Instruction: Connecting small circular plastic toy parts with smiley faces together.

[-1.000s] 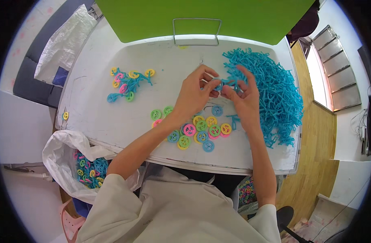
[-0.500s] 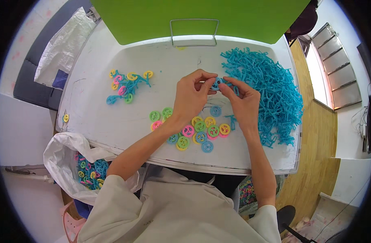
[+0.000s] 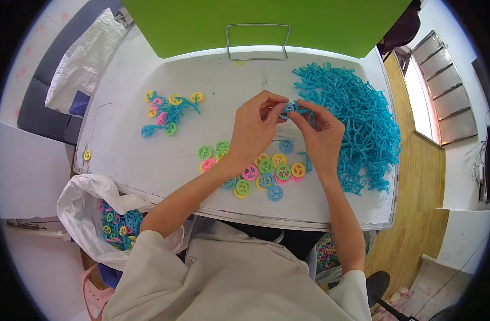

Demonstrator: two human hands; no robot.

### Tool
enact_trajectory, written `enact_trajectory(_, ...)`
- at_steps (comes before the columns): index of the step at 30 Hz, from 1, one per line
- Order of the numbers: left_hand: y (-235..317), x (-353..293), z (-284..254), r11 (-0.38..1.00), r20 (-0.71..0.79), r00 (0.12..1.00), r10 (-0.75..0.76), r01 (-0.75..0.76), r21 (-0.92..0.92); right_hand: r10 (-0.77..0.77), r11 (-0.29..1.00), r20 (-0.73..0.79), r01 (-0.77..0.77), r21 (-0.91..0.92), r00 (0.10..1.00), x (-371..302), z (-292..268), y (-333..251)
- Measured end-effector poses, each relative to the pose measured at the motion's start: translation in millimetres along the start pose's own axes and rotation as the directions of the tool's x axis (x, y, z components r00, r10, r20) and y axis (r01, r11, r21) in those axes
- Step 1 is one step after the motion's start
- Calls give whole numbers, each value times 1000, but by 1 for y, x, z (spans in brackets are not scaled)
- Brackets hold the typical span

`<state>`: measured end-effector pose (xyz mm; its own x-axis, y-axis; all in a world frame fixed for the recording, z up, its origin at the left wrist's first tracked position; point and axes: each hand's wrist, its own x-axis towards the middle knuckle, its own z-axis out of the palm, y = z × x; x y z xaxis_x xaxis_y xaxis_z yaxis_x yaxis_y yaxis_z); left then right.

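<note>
Above the middle of the table, my left hand [image 3: 254, 124] pinches a small blue plastic spoked wheel [image 3: 287, 111] between thumb and fingers. From the other side my right hand [image 3: 324, 127] is closed on a teal forked plastic piece [image 3: 305, 113], mostly hidden by the fingers, its end against the wheel. Whether the two are joined I cannot tell. Below my hands lie loose wheels [image 3: 250, 172] in pink, green, yellow and blue, some overlapping and partly behind my left forearm. A single blue wheel [image 3: 286, 146] rests just under my hands.
A large heap of teal forked pieces [image 3: 357, 123] covers the table's right side. At the left sits a small cluster of forked pieces with wheels on them [image 3: 171, 113]. A white sack [image 3: 84, 195] of similar assemblies stands at the front left. A green panel [image 3: 266, 27] borders the far edge.
The blue wheel between my fingers has tilted slightly. Both hands stay almost where they were, and the things on the table have not been moved.
</note>
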<state>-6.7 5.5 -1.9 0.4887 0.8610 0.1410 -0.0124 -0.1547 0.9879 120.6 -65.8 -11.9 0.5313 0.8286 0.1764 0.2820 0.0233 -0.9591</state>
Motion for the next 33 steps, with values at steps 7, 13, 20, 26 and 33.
enact_trajectory(7, 6, 10, -10, 973, 76, 994, -82, 96, -209, -124, 945, 103, 85, 317, 987, 5, -4, -4)
enact_trajectory(13, 5, 10, -11, 979, 21, 999, -27, 31, -201, 14, 914, 184, -88, 397, 983, 7, -10, 4)
enact_trajectory(20, 2, 10, -8, 984, -10, 999, 34, -35, -175, 226, 598, 368, -427, 678, 902, 10, -20, 11)
enact_trajectory(26, 0, 9, -8, 978, -117, 971, 206, -206, 12, 191, 911, 148, -231, 342, 970, 3, -6, -8)
enact_trajectory(33, -3, 2, 3, 874, 47, 903, 426, -425, 235, 230, 783, 53, -217, 583, 972, 2, -6, -2)
